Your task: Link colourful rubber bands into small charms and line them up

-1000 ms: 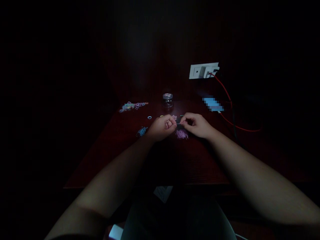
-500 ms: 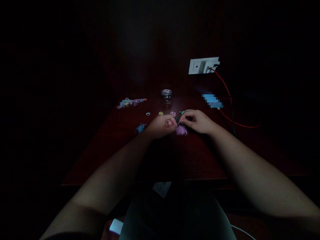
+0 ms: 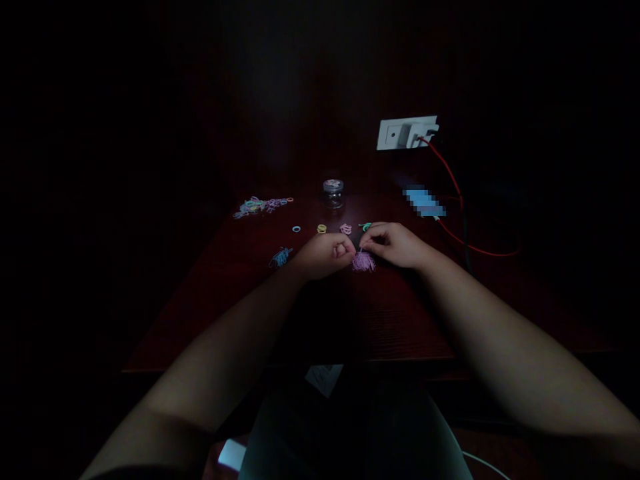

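My left hand (image 3: 327,255) is closed, its fingers curled and fingertips beside a pile of purple rubber bands (image 3: 364,262); whatever it may hold is hidden. At the top of that pile, my right hand (image 3: 393,242) pinches a thin purple rubber band. Behind the hands lie small groups of bands in a row: a pale blue one (image 3: 297,229), yellow ones (image 3: 321,229), pink ones (image 3: 345,229) and green ones (image 3: 366,227), the last partly covered by my right hand. A pile of blue bands (image 3: 281,257) rests left of my left wrist.
A mixed heap of coloured bands (image 3: 260,205) lies at the back left of the dark red table (image 3: 210,320). At the back stands a clear lidded jar (image 3: 333,193). A blurred-out phone (image 3: 424,201) and its red cable (image 3: 447,165) lead to a wall socket (image 3: 395,134).
A thin band stretched between both hands is no longer seen there. My right fingertips have come down slightly onto the purple pile; my left hand has barely moved.
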Available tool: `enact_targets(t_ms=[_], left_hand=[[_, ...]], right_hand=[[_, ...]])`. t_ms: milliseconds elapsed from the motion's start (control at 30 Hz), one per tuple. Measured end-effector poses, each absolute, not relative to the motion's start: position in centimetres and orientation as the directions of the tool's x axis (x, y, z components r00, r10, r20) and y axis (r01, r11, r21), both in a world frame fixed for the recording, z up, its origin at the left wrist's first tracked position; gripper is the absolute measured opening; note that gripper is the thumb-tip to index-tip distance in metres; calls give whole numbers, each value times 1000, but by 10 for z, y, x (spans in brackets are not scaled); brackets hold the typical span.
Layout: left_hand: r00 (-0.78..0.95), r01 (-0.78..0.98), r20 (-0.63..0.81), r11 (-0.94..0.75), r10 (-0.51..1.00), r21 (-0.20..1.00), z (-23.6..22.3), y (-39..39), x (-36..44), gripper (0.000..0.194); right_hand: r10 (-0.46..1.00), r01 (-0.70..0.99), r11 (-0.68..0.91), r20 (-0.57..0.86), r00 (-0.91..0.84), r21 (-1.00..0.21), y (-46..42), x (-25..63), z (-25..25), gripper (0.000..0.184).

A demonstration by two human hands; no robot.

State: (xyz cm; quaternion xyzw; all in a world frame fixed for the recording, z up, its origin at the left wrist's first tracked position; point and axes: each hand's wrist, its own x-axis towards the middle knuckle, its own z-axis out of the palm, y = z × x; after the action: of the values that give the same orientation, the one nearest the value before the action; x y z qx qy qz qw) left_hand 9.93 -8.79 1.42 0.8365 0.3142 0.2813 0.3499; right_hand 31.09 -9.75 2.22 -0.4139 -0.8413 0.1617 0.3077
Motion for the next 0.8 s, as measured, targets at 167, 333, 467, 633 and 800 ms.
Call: enact_targets(t_ms=[167, 333, 467, 633, 800], left_hand=[[639, 383, 242, -575, 730, 723, 13, -87, 99, 11], [649, 402, 251, -604, 718, 688, 11, -85, 98, 13], [606, 407, 330, -638, 724, 653, 13, -85, 98, 13], [596, 420, 375, -674, 710, 608, 17, -85, 98, 12], [616, 380, 386, -688, 687, 618, 14, -84, 99, 15]], right_hand=[[803, 618, 597, 377, -463, -512, -96, 312, 21, 13], [811, 597, 585, 391, -436, -549, -93, 314, 19, 12], [803, 581, 596, 395, -446, -555, -96, 312, 22, 13], [790, 598, 612, 369, -489, -518, -98, 311, 22, 15], [807, 660, 591, 348, -477, -464, -95, 313, 18, 17]])
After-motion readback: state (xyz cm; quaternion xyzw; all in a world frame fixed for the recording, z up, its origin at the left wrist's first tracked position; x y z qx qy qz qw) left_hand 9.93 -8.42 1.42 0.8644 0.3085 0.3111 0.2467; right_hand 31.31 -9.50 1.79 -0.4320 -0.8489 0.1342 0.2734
